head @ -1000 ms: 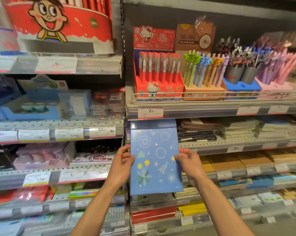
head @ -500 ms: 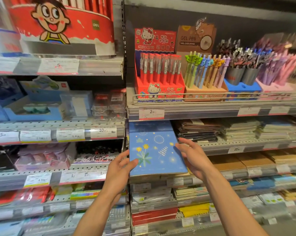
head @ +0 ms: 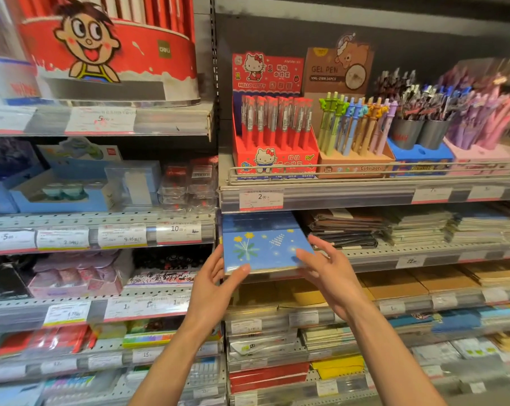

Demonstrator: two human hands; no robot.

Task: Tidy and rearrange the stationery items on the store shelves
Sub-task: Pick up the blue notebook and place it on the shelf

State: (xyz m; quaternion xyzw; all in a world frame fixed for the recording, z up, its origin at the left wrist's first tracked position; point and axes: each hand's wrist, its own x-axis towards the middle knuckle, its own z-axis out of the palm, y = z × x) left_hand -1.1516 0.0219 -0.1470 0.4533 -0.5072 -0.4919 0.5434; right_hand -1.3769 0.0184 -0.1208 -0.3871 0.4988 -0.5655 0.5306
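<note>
A blue notebook [head: 265, 247] with yellow flowers and fireworks lies flat on a stack at the left end of the second shelf [head: 423, 257], mostly slid under the shelf above. My left hand [head: 215, 288] has straight fingers along its left front corner, with the thumb against the front edge. Fingers spread, my right hand [head: 329, 273] touches the notebook's right front corner.
Dark wrapped notebooks [head: 344, 230] are stacked right of the blue one, with paler stacks further right. Above stand a red Hello Kitty pen box [head: 274, 162] and a gel pen display [head: 353, 168] behind a wire rail. Brown notebooks [head: 394, 285] fill the shelf below.
The notebook went from upright in both hands to flat, then slid deeper onto the shelf. My fingers have loosened from gripping its sides to touching its front corners.
</note>
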